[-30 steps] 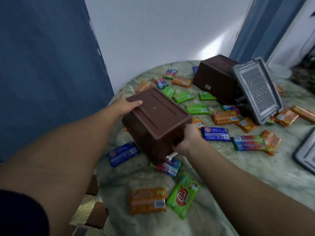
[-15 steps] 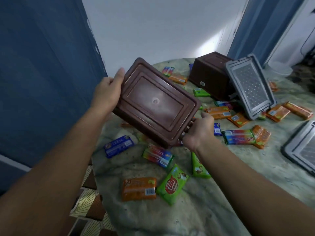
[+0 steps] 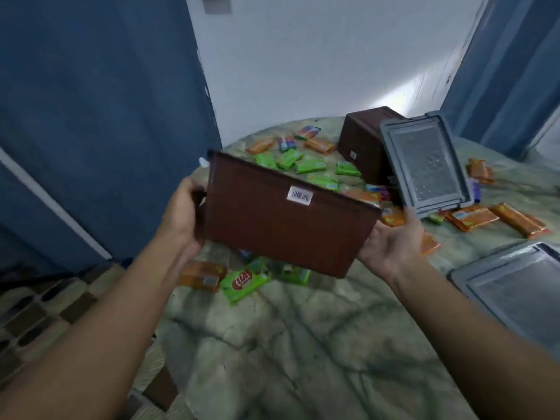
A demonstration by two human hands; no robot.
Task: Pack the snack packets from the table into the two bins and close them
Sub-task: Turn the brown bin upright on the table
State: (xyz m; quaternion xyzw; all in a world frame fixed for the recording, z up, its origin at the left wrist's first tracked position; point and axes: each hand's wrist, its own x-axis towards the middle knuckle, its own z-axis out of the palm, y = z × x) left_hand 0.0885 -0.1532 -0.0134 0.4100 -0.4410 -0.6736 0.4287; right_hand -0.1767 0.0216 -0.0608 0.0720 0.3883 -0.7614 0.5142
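Note:
I hold a brown bin (image 3: 281, 219) in the air over the table, tilted, its long side with a white barcode sticker facing me. My left hand (image 3: 181, 213) grips its left end. My right hand (image 3: 391, 241) cups its right end, palm towards me, fingers hidden behind the bin. A second brown bin (image 3: 363, 147) lies on its side at the back, with a grey lid (image 3: 424, 165) leaning against it. Snack packets lie scattered: a green one (image 3: 245, 280) and an orange one (image 3: 201, 275) below the held bin, more green ones (image 3: 291, 160) behind it, and orange ones (image 3: 472, 218) to the right.
Another grey lid (image 3: 515, 286) lies flat at the table's right edge. The round marble-patterned table (image 3: 303, 344) has bare surface near me. A blue wall stands to the left and a white wall behind. Patterned floor shows at lower left.
The bin was upside down on the table; I lifted it and turned it, so its side now faces me instead of its bottom. My right hand shifted from the rim to the right end.

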